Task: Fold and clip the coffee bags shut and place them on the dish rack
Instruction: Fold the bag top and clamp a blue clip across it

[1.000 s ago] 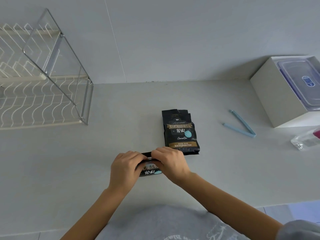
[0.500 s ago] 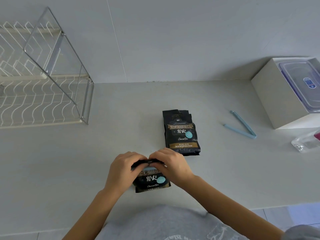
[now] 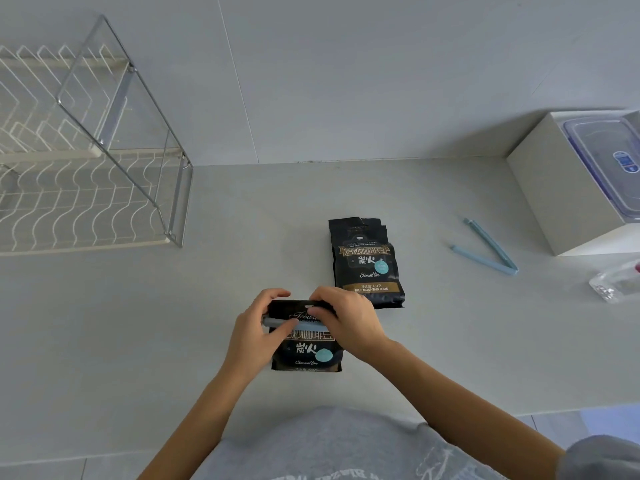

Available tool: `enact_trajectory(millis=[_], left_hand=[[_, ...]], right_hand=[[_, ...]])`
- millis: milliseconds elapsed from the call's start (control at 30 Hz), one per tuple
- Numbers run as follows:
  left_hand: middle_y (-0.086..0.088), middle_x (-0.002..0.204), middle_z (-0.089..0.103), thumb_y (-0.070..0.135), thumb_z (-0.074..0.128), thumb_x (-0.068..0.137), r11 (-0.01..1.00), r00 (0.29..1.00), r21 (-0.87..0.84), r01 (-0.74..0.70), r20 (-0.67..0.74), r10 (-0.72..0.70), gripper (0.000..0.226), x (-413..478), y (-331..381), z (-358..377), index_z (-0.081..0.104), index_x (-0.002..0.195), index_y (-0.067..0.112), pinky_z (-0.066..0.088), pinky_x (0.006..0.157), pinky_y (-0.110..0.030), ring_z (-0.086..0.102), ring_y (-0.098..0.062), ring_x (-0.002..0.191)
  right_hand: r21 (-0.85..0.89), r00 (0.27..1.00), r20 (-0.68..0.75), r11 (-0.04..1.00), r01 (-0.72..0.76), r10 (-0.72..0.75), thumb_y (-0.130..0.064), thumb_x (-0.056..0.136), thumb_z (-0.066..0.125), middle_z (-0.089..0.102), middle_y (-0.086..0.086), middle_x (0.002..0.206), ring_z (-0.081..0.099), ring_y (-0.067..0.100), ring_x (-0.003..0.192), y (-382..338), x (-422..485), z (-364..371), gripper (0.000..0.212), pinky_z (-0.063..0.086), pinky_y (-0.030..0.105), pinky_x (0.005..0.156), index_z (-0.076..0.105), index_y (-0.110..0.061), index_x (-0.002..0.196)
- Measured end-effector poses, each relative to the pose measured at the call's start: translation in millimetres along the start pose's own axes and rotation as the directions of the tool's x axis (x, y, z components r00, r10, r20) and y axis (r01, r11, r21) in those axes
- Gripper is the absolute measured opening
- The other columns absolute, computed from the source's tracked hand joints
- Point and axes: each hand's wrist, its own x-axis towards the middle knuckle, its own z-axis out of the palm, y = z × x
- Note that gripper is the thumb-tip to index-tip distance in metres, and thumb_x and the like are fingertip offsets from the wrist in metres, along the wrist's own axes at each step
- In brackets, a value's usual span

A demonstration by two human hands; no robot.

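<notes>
A black coffee bag point(image 3: 308, 351) lies on the counter just in front of me, its top folded over. A light blue clip point(image 3: 304, 325) runs across the fold. My left hand point(image 3: 254, 334) pinches the clip's left end and the bag's corner. My right hand point(image 3: 346, 320) grips the clip's right part and the bag's top edge. A second black coffee bag point(image 3: 367, 263) lies flat behind, its top unfolded. Another blue clip point(image 3: 491, 247) lies spread open to the right. The white wire dish rack point(image 3: 83, 206) stands at the far left.
A white box point(image 3: 547, 188) holding a clear lidded container point(image 3: 609, 161) sits at the right, against the wall. A small clear plastic item point(image 3: 616, 284) lies near the right edge. The counter's front edge runs just below my forearms.
The near bag has tipped from its folded bundle to lie flat with its label showing. The blue clip now sits across its folded top between my fingers.
</notes>
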Motion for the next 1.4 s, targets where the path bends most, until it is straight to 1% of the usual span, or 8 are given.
enact_trajectory(millis=[167,300,533,767,967,1100,1233,1400], left_hand=[[-0.003,0.092,0.072,0.014,0.072,0.078,0.967,0.980,-0.197,0.162,-0.081,-0.181,0.041,2.6,-1.0,7.1,0.051,0.112,0.025,0.054,0.058,-0.014,0.070,-0.014,0.080],[0.006,0.085,0.072,0.021,0.074,0.076,0.994,0.997,-0.074,0.076,-0.022,-0.078,0.040,5.5,2.6,13.1,0.052,0.109,0.026,0.050,0.065,-0.007,0.069,-0.005,0.078],[0.010,0.078,0.070,0.023,0.073,0.077,0.999,0.995,-0.047,-0.012,-0.100,0.007,0.023,0.0,-1.6,22.9,0.057,0.094,0.022,0.047,0.065,-0.007,0.066,-0.001,0.075],[0.009,0.088,0.070,0.026,0.072,0.077,0.999,0.999,-0.013,-0.040,0.015,0.041,0.024,11.3,-3.0,17.7,0.057,0.096,0.026,0.044,0.074,-0.006,0.064,-0.001,0.086],[0.002,0.128,0.048,0.016,0.071,0.080,0.941,0.952,-0.166,0.294,0.135,-0.273,0.057,3.0,-13.8,19.4,0.040,0.127,0.018,0.046,0.098,-0.034,0.051,-0.017,0.116],[-0.004,0.120,0.060,0.019,0.065,0.085,0.883,0.908,-0.229,0.409,0.195,-0.371,0.034,-10.5,-20.6,24.0,0.052,0.116,0.016,0.048,0.094,-0.034,0.056,-0.021,0.116],[0.003,0.112,0.061,0.038,0.060,0.085,0.876,0.886,-0.138,0.462,0.119,-0.449,0.032,-11.4,-18.0,30.9,0.053,0.111,0.021,0.045,0.072,-0.019,0.059,-0.009,0.099],[-0.002,0.107,0.063,0.049,0.052,0.086,0.850,0.858,-0.119,0.513,0.037,-0.513,0.041,4.0,-4.8,46.5,0.050,0.111,0.017,0.052,0.087,-0.042,0.062,-0.019,0.099]], right_hand=[[-0.005,0.995,0.087,0.998,-0.057,0.057,-0.035,0.087,0.058,0.066,-0.006,0.073,0.058,0.012,0.063,-2.6,6.9,-8.8,0.013,0.045,0.028,0.055,0.062,-0.022,0.089],[-0.130,0.982,0.187,0.991,0.024,0.001,-0.044,0.087,0.056,0.067,-0.005,0.078,0.057,0.012,0.065,-12.5,21.2,-12.0,0.021,0.043,0.024,0.053,0.065,-0.025,0.093],[-0.054,0.998,0.062,0.999,-0.005,0.008,-0.029,0.089,0.056,0.063,-0.003,0.073,0.055,0.015,0.066,-9.9,16.0,-2.0,0.016,0.043,0.031,0.055,0.066,-0.019,0.081],[-0.028,0.998,0.013,0.998,-0.064,0.064,-0.036,0.086,0.060,0.068,-0.007,0.072,0.059,0.010,0.066,-5.7,18.1,-3.3,0.015,0.049,0.030,0.055,0.069,-0.026,0.080],[0.014,0.977,0.110,0.983,-0.183,0.180,-0.044,0.088,0.054,0.070,-0.009,0.085,0.064,0.007,0.077,15.7,29.3,-26.9,0.021,0.056,0.029,0.065,0.066,-0.027,0.092],[0.232,0.933,0.125,0.904,-0.359,0.338,-0.044,0.094,0.040,0.068,-0.005,0.087,0.063,0.010,0.081,53.4,-4.2,-31.7,0.030,0.055,0.035,0.067,0.061,-0.024,0.089],[0.475,0.854,0.218,0.713,-0.516,0.473,-0.033,0.100,0.034,0.067,0.010,0.085,0.067,0.020,0.071,80.8,-52.9,-8.8,0.034,0.055,0.043,0.073,0.058,-0.013,0.086],[0.513,0.830,0.367,0.653,-0.557,0.420,-0.033,0.099,0.038,0.069,0.008,0.095,0.068,0.020,0.083,74.2,-58.4,3.7,0.023,0.052,0.032,0.071,0.054,-0.016,0.098]])
